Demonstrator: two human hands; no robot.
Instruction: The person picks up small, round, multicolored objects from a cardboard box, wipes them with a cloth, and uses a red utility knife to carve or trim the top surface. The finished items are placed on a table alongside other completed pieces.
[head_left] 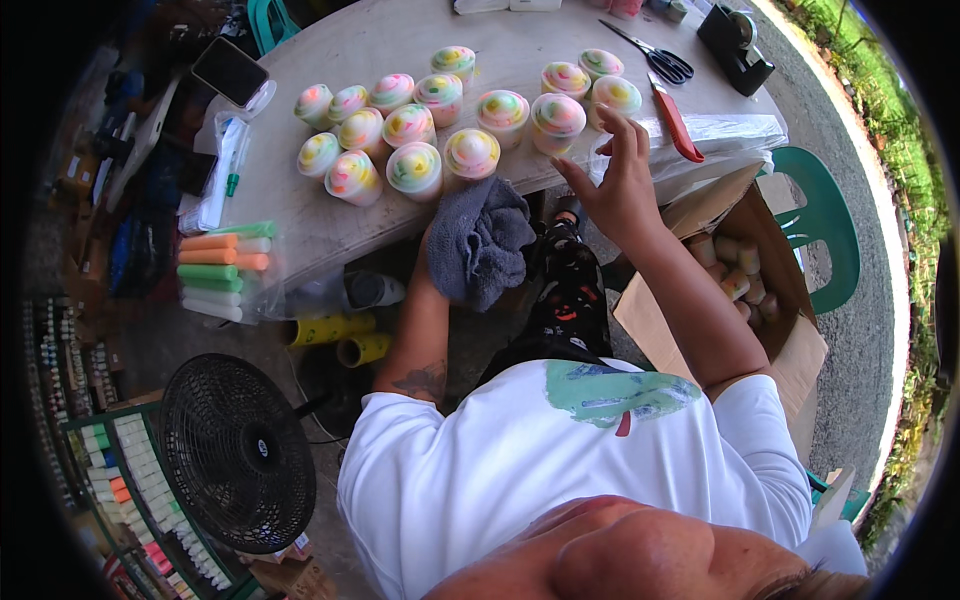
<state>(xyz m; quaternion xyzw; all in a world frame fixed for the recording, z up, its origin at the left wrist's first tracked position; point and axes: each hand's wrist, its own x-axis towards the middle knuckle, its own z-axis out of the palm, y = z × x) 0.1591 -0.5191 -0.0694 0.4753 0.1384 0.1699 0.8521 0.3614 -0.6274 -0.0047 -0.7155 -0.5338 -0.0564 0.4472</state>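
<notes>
A bunched dark grey towel (482,243) covers most of my left hand (427,247) at the table's near edge. The hand grips it, though its fingers are hidden in the folds. My right hand (622,182) is raised over the near edge with its fingers apart and nothing visible between them. Just beyond its fingertips stands a cup with a swirled pastel top (557,122), with another similar cup (616,95) beside it. Several more such cups, topped in pink, yellow, green and white, stand upright in a loose group; one (472,152) is right behind the towel.
Black scissors (668,62), a red-handled cutter (678,125) and a black tape dispenser (737,48) lie at the right. An open cardboard box (790,300) of small pale pieces stands by a green chair (832,230). To the left are a phone (230,72), bagged coloured sticks (215,272) and a fan (240,450).
</notes>
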